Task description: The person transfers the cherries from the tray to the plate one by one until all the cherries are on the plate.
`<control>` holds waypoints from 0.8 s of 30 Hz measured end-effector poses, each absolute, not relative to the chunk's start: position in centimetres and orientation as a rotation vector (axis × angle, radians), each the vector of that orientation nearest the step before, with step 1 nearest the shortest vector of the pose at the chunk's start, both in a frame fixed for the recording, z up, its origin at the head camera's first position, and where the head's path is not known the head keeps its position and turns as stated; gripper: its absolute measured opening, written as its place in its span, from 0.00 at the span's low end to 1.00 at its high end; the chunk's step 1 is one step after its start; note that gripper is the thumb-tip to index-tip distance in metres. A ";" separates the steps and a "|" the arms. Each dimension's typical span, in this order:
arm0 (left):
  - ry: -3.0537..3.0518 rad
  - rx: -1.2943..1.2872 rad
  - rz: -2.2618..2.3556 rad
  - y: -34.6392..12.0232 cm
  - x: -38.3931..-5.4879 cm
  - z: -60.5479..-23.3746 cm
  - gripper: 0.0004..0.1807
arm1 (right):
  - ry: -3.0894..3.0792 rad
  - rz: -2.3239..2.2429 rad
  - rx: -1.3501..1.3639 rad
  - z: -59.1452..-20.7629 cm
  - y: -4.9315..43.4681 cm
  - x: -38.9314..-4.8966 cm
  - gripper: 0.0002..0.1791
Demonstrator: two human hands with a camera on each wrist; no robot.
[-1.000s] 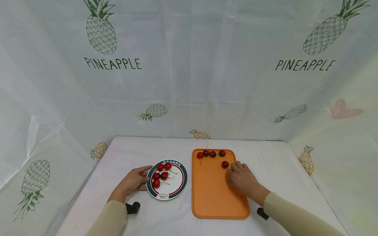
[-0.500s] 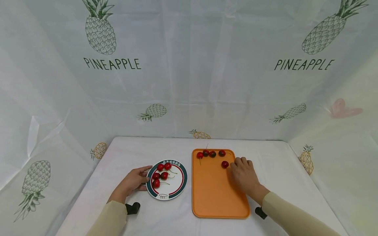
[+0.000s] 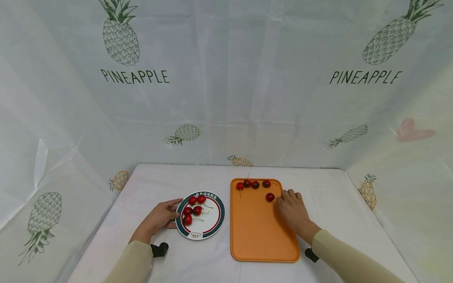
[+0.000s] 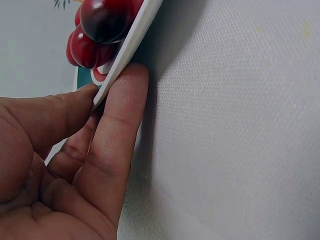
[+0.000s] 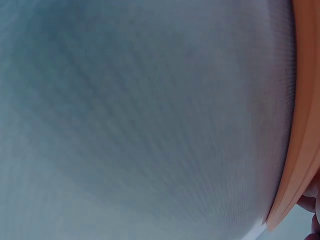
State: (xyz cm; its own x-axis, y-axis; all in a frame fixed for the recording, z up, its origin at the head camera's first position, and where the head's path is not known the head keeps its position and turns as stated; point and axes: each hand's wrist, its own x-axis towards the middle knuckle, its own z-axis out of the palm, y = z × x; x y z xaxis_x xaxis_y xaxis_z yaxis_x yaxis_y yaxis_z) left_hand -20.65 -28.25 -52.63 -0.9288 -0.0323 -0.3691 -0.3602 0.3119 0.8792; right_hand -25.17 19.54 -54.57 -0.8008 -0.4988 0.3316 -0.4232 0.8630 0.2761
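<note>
My left hand (image 3: 161,216) pinches the left rim of a round white plate (image 3: 212,226) with a green border. In the left wrist view the thumb lies on top of the plate's rim (image 4: 131,44), and a finger (image 4: 116,115) supports it from below. Several red cherries (image 3: 197,210) with stems sit on the plate's left half. Over the right edge of an orange tray (image 3: 260,236) is my right hand (image 3: 293,212), fingers bent down, beside a dark red cherry (image 3: 270,197). What lies under those fingers is hidden; the right wrist view catches only a sliver of them.
More cherries (image 3: 255,184) line the tray's far end, some dark, one stem sticking up past the rim. White cloth covers the table (image 3: 198,263). Behind it hangs a pineapple-print curtain (image 3: 226,98). A black strap piece (image 3: 160,249) sits at the left wrist.
The right hand has shifted slightly right and away from me, toward the tray's right edge, then stayed nearly still. Plate, left hand and visible cherries have kept their places.
</note>
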 end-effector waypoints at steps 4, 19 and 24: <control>2.300 -0.359 1.654 -28.3 -20.7 -52.7 0.33 | -2.639 -0.271 0.678 -54.7 19.5 -25.2 0.13; 2.316 -0.368 1.635 -28.3 -20.7 -52.9 0.32 | -2.492 -0.240 0.769 -52.8 17.6 -26.4 0.16; 2.314 -0.363 1.636 -28.3 -20.9 -52.8 0.32 | -2.458 -0.188 0.838 -52.2 15.6 -26.4 0.14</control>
State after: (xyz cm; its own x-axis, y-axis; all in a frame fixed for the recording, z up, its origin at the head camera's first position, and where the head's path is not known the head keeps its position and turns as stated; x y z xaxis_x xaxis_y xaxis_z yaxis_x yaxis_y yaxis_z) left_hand -20.88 -28.27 -52.75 -0.9282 -0.0409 -0.3699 -0.3624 0.3257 0.8733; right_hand -26.43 15.57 -52.23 -0.6661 -0.6015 0.4409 -0.5275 0.7979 0.2916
